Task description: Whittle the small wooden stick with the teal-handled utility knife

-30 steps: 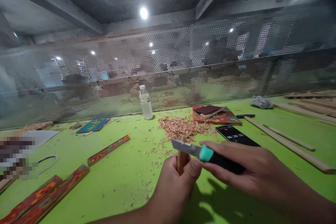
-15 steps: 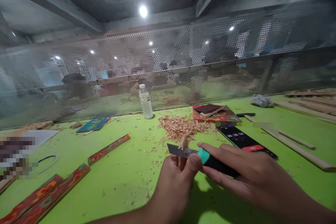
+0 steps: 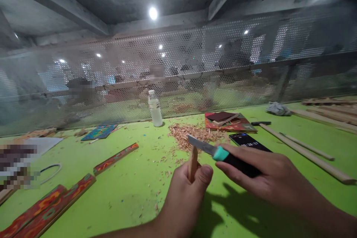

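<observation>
phone screen (image 3: 247,141); 28:57, leading digits unclear; bottle label (image 3: 154,106); illegible

From my remote seat I read this as a workshop for wood. Shavings (image 3: 182,135) lie heaped toward the middle of the far edge of the green worktop (image 3: 134,186). Bare timber lengths (image 3: 331,115) lie at its far right corner, what looks like a hammer (image 3: 304,152) rests toward the right edge, and painted wooden strips (image 3: 61,203) reach in from the near left corner. I see a knife (image 3: 237,163) held close to a wooden stick (image 3: 192,165). Beyond the far edge stands a perforated screen (image 3: 178,76); overhead, concrete beams (image 3: 55,0) and bright lamps (image 3: 153,13) look more industrial than homely.
</observation>
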Demonstrator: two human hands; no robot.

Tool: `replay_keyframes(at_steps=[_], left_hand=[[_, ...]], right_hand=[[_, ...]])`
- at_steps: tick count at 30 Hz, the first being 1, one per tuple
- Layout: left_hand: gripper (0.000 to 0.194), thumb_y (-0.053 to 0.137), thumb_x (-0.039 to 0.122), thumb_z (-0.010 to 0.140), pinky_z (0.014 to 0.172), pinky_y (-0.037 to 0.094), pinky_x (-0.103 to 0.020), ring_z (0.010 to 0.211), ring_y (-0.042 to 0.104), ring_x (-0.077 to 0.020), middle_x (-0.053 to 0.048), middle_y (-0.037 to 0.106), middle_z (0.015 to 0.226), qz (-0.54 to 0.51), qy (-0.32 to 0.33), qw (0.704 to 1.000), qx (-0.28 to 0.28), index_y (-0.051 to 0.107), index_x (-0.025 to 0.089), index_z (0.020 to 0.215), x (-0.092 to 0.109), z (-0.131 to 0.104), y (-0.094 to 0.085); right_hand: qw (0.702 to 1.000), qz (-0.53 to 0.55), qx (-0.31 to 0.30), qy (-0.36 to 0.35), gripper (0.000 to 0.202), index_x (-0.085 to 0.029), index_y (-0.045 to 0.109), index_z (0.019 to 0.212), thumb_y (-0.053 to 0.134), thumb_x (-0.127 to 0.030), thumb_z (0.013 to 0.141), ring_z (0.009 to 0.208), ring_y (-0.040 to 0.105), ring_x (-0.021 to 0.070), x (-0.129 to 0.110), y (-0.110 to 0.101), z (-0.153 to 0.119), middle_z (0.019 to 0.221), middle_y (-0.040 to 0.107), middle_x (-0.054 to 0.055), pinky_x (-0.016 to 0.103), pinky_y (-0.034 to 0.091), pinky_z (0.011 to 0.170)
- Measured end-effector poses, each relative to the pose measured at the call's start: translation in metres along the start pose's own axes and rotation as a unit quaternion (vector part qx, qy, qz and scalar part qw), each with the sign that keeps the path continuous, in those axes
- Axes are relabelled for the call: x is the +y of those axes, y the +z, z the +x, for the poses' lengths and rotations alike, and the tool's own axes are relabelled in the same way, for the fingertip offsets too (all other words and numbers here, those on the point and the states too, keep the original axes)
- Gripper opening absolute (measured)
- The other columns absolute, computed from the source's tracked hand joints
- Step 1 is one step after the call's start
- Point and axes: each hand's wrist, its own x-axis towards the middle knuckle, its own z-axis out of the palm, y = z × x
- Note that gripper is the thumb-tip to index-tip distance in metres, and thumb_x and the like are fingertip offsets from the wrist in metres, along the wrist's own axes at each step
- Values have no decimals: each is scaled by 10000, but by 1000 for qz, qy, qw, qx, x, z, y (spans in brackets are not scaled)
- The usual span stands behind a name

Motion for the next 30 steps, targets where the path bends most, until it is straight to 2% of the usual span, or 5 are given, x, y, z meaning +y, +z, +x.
replay_keyframes(at_steps=[4,8,18,24,30], left_hand=[[556,672,697,869,538,323,-258,505,316,-104,103,321,538,-26,-14,1000,-4,638,159,1005,2,-4,0],[595,700,652,873,537,343,-250,534,372,-119,85,368,557,-20,-27,999,15,678,129,1156,3,-7,2],[527,576,708,925,504,238,-270,503,254,-103,92,317,500,9,-20,1000,20,555,200,789,-4,0,3],[530,558,700,941,489,219,-272,495,263,-89,85,351,546,38,-9,999,1,432,231,728,2,-4,2],[559,702,659,861,424,202,-247,435,257,-61,98,334,505,-7,-42,997,-60,409,233,650,5,2,-4]], right_hand=[[995,47,-74,-52,219,-257,740,1117,587,-325,976,763,781,224,-1,-1,4,973,820,47,291,621,627],[993,50,-89,-60,227,-257,741,1131,583,-311,976,769,782,226,-1,-2,2,988,819,60,293,629,635],[998,-12,-59,0,324,-248,707,1233,548,-443,1029,898,784,246,-4,6,-9,1086,806,67,334,640,731],[990,-70,80,93,379,-249,773,1128,594,-549,981,807,786,275,5,-3,1,981,823,62,342,606,630],[995,-14,36,94,364,-234,778,1108,589,-520,986,892,789,280,3,3,2,1042,822,73,354,627,728]])
